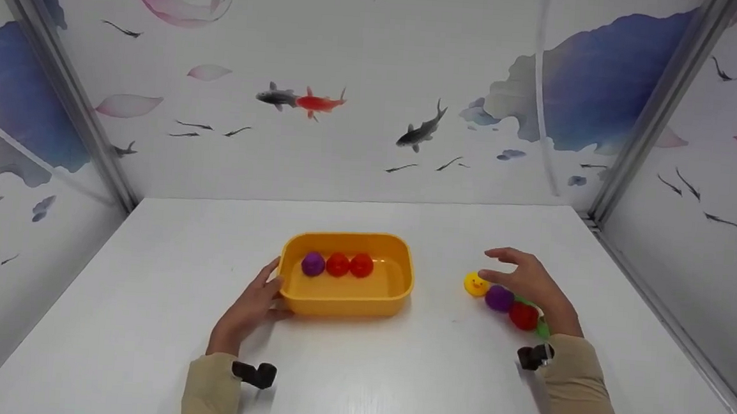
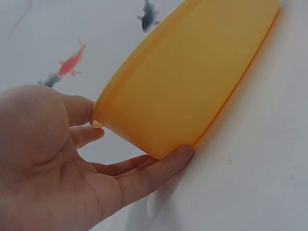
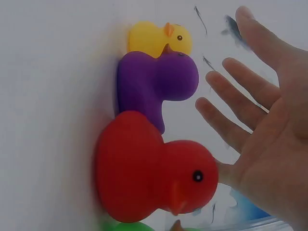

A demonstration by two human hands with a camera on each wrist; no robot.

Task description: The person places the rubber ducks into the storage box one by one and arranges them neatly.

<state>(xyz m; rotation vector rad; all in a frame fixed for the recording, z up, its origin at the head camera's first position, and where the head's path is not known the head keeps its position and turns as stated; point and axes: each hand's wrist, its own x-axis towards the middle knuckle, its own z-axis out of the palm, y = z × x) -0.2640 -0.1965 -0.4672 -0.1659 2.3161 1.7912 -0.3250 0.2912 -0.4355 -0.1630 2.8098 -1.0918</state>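
While the left hand (image 1: 251, 302) steadies the left end of a yellow tub (image 1: 343, 306), its fingers lie fairly straight against the outer wall, reaching from rim to base rather than wrapping round it. The tub looks like smooth, faintly shiny plastic, a rounded rectangle with soft corners and a lip that turns slightly outward. Within it, nearer its far wall, a round purple toy (image 1: 313, 264) and two round red toys (image 1: 338, 265) sit in a row; the tub's own floor shows to their right and in front of them.

To the right of the tub, the right hand (image 1: 527, 284) is spread with its fingers apart, grasping nothing, beside and above a slanting line of smooth, plump ducks. The yellow duck (image 1: 476, 284) is nearest the tub, then the purple duck (image 1: 499, 299), then the red duck (image 1: 524, 316), with a green toy (image 1: 543, 327) partly hidden at the far end from the tub. Whether any fingertip touches a duck, I cannot tell.

A stretch of glossy white desk (image 1: 358, 373) separates the tub from the yellow duck. Beyond the tub, the desk's back edge meets a flat wall (image 1: 357, 174) printed with fish; its right edge runs well past the ducks.
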